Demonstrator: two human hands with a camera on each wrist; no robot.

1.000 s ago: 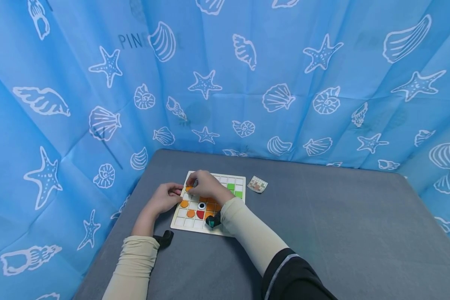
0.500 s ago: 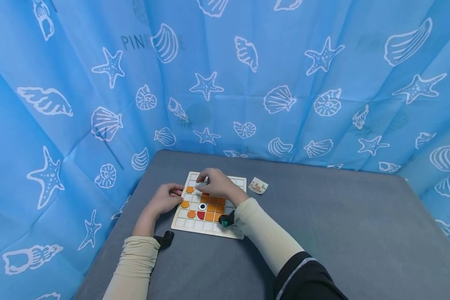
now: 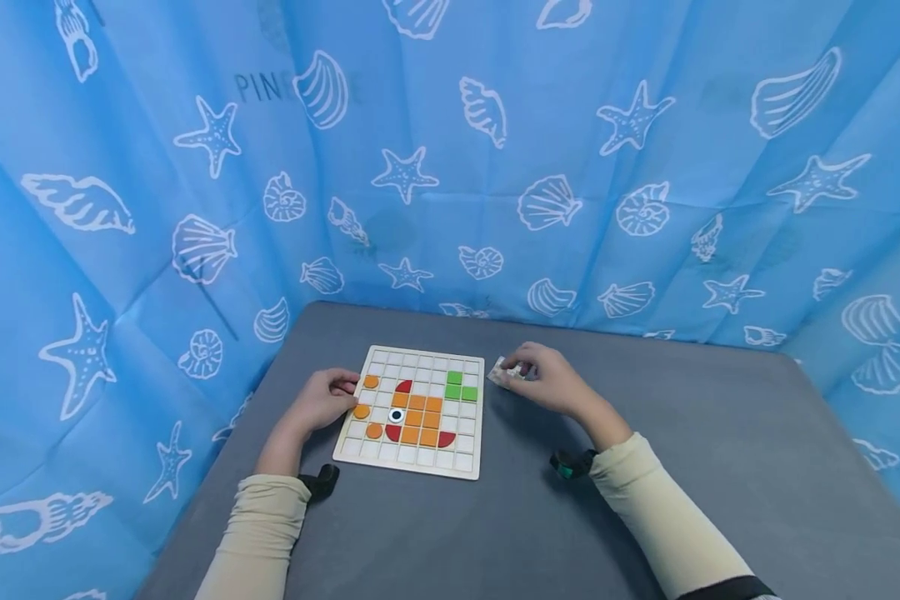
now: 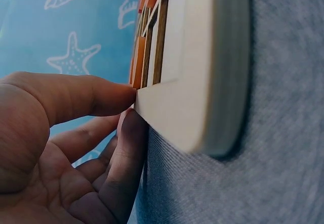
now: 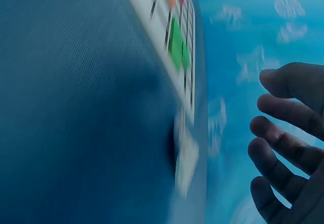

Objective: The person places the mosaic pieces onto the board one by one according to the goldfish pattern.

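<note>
A square, pale wooden grid board (image 3: 382, 451) lies flat on the table, with a fish-like pattern of coloured pieces. My left hand (image 3: 321, 400) is at its left edge, and in the left wrist view the thumb (image 4: 109, 96) and a finger (image 4: 132, 127) pinch the board's rim. Beyond the board's right edge, my right hand (image 3: 546, 379) reaches over a small patterned card (image 3: 497, 375), partly covering it in the head view. The right wrist view shows that hand's fingers (image 5: 283, 133) loosely bent and apart, above the blurred card (image 5: 187, 164).
On the board are orange squares (image 3: 415, 418), a black-and-white eye piece (image 3: 397, 415), red quarter-rounds (image 3: 446, 439), several orange discs (image 3: 374, 431) and green squares (image 3: 453, 392). The grey table (image 3: 682, 433) extends right. A blue shell-print curtain (image 3: 450, 208) hangs behind and at the left.
My right hand has left the board's upper left, near an orange disc, and moved right to the card. More of the pattern shows. The left hand has stayed at the board's edge.
</note>
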